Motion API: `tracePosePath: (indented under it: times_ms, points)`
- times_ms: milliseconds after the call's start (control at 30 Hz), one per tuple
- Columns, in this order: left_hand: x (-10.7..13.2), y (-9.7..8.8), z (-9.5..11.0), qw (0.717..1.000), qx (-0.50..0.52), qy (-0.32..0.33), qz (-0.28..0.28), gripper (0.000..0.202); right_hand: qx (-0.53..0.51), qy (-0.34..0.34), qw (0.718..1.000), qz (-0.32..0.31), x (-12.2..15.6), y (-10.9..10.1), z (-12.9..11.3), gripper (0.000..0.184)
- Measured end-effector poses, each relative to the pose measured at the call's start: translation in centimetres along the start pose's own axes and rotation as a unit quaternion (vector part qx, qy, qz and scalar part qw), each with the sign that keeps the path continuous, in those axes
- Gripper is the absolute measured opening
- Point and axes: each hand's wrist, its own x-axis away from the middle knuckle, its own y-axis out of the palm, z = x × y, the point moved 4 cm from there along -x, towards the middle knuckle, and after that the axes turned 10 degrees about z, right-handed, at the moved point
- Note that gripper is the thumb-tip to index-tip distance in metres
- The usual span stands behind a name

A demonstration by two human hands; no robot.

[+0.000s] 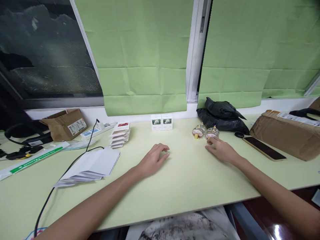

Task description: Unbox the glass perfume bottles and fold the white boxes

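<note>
My left hand (153,159) rests palm down on the pale green table (180,180), fingers loosely curled, holding nothing. My right hand (221,150) lies further right, its fingertips touching one of two small clear jars (212,132) lying on their sides; the other jar (199,130) is beside it. Two small white boxes (161,122) with a flower picture stand against the wall behind my hands. A stack of folded white cards (91,166) lies to the left of my left hand.
A black phone (265,148), a brown parcel (287,133) and black plastic bags (221,115) sit at the right. Left: a pile of small flat packets (120,135), a power strip (96,130) with a black cable (62,176), a cardboard box (66,124), headphones (25,140). Green blinds (142,56) cover the window.
</note>
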Motion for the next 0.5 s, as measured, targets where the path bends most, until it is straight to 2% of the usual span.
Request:
tracePosePath:
  times_ms: [167,267,367,433,500]
  points:
    - [-0.1,0.0,-0.9,0.999,0.006,-0.030,0.013,0.022,-0.011,-0.008,1.000,0.017,0.3,0.0,-0.1,0.023]
    - [-1.1,0.3,-2.5,0.996,0.007,-0.069,0.052,0.025,-0.010,-0.013,0.999,0.034,0.6,-0.1,-0.5,0.024]
    - [-3.6,0.0,-4.9,0.984,-0.054,-0.104,0.135,0.032,-0.002,-0.024,0.999,0.046,1.0,0.3,-1.2,0.023]
    - [-5.8,-0.5,-6.5,0.967,-0.111,-0.124,0.193,0.046,0.000,-0.040,0.998,0.057,1.2,0.5,-1.7,0.022]
    - [-8.3,-1.0,-7.8,0.955,-0.144,-0.133,0.224,0.061,-0.005,-0.056,0.996,0.066,1.3,0.7,-2.0,0.021]
